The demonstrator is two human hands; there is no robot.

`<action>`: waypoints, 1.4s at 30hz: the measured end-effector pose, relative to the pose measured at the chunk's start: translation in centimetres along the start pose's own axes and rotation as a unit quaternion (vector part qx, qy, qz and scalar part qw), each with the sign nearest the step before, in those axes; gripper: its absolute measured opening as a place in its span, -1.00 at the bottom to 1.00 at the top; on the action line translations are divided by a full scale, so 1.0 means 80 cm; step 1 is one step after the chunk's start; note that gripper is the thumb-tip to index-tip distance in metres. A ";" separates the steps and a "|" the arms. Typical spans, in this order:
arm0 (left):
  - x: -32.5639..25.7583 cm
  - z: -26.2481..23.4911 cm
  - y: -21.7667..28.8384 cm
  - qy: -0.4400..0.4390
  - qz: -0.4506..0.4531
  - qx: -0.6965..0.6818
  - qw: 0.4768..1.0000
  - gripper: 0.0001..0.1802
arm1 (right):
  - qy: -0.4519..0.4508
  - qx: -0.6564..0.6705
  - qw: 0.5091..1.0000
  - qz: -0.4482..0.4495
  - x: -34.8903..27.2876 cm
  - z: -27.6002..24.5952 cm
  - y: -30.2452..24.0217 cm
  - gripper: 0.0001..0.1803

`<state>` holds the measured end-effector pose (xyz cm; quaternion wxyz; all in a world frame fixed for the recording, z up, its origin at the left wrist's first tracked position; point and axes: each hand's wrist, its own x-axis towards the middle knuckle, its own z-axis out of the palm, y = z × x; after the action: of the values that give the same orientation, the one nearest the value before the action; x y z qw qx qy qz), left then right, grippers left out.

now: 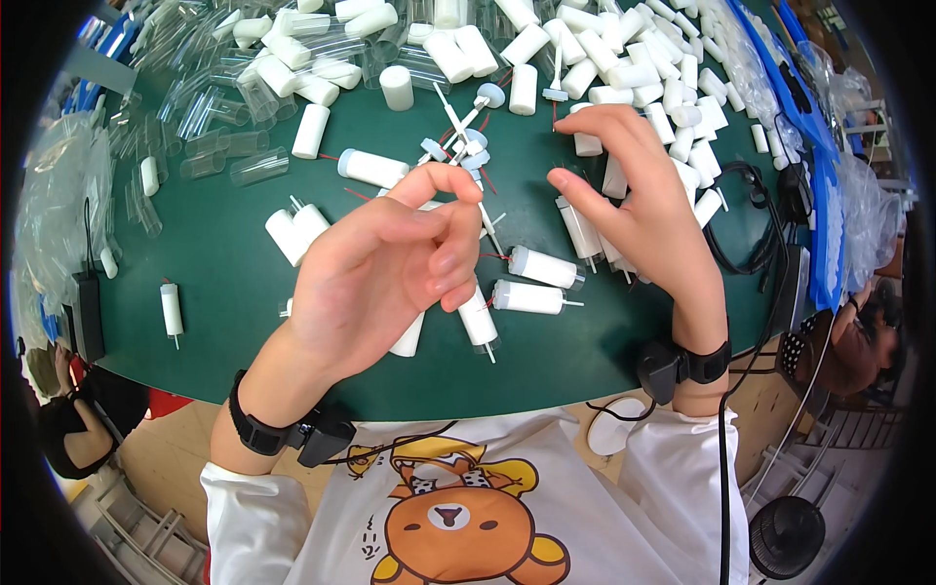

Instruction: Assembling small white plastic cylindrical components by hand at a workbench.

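My left hand point(375, 249) hovers over the near middle of the table, fingers loosely curled and the thumb apart from the index fingertip. No object shows in it. My right hand point(648, 200) is raised to its right, thumb and index finger spread with a gap between them. Just beyond its index fingertip lies a white stem with a grey-blue cap point(556, 95) and a red wire. Clear tubes filled with white cylinders, such as this filled tube point(543, 266), lie between and below my hands. Several capped white stems point(475, 141) are heaped beyond my left hand, which partly hides them.
Loose white cylinders point(624, 73) pile up at the far right, and clear empty tubes point(260, 168) at the far left. One filled tube point(172, 309) lies alone on the green table point(219, 341). A black cable point(756, 229) coils beside blue trays point(827, 214) on the right.
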<state>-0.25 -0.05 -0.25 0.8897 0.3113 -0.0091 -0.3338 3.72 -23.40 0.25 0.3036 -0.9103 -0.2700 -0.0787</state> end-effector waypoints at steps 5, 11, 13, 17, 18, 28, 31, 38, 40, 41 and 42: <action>0.000 0.010 0.000 0.031 0.005 0.008 0.999 -0.58 | -0.087 0.271 0.958 -0.031 -0.003 -0.022 -0.039 -0.47; 0.001 0.017 0.000 0.038 0.002 0.079 0.996 -0.51 | -0.106 0.360 0.921 -0.106 -0.012 -0.013 -0.060 -0.37; 0.001 0.017 -0.002 0.054 0.017 0.067 0.996 -0.57 | -0.091 0.405 0.906 -0.078 -0.013 -0.010 -0.058 -0.35; -0.002 0.015 0.000 0.064 0.014 0.063 0.996 -0.60 | -0.039 0.330 0.943 -0.005 -0.008 -0.027 -0.044 -0.46; -0.002 0.015 0.000 0.065 0.012 0.058 0.996 -0.61 | -0.022 0.287 0.958 0.014 -0.006 -0.035 -0.038 -0.52; -0.003 0.013 0.001 0.055 0.027 0.060 0.996 -0.62 | 0.137 -0.037 0.963 0.228 -0.013 -0.075 0.029 -0.79; -0.004 0.013 -0.002 0.045 0.029 0.056 0.997 -0.61 | 0.102 -0.008 0.968 0.231 -0.012 -0.072 0.025 -0.78; -0.006 0.017 0.002 -0.023 -0.073 0.084 0.994 -0.51 | 0.082 0.027 0.971 0.225 -0.007 -0.065 0.026 -0.80; -0.008 0.019 0.002 -0.050 -0.100 0.108 0.988 -0.52 | 0.076 0.062 0.972 0.212 -0.005 -0.063 0.028 -0.81; -0.008 0.019 0.002 -0.062 -0.109 0.110 0.986 -0.52 | 0.060 0.073 0.975 0.200 -0.001 -0.063 0.022 -0.82; -0.008 0.021 0.001 -0.075 -0.117 0.113 0.984 -0.52 | 0.043 0.084 0.978 0.189 0.005 -0.062 0.010 -0.82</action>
<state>-1.08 -0.50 1.30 0.8002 0.3830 -0.0767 -0.4550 4.61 -26.72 3.91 0.3994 -0.9120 -0.0858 -0.0359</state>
